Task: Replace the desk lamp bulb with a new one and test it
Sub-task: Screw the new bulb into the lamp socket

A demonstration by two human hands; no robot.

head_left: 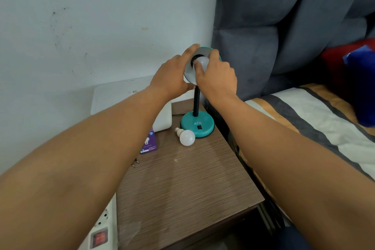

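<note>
Two bare forearms reach in from the near edge of the frame, over a wood-grain bedside table (pixel 182 189), toward a teal desk lamp (pixel 197 126) standing at the table's far right corner beside a bed (pixel 316 119). The left hand (pixel 172 76) cups the left rim of the lamp shade (pixel 189 74), fingers curled over its top edge and thumb under the lower edge, steadying it. The right hand (pixel 216 76) grips a white bulb (pixel 202 61) seated in the mouth of the shade, thumb on the bulb's near left face and the other fingers wrapped round its right side. The shade is tipped on its black flexible neck (pixel 195 103) so that its opening faces the camera; the bulb's long axis therefore appears to run from the socket toward the viewer, and any turning would go about that line. Both hands are level at the shade, the right directly on the bulb. Whether this bulb is being screwed in or out cannot be told.

A second white bulb (pixel 186 137) lies loose on the table just left of the lamp base, screw cap pointing to the far left. A purple bulb carton (pixel 150 143) rests farther left, partly behind the left forearm. At the near left corner, a white power strip (pixel 103 227) with a red switch shows below the table edge; the lamp's own switch on the base looks untouched, so the test is not yet made.
</note>
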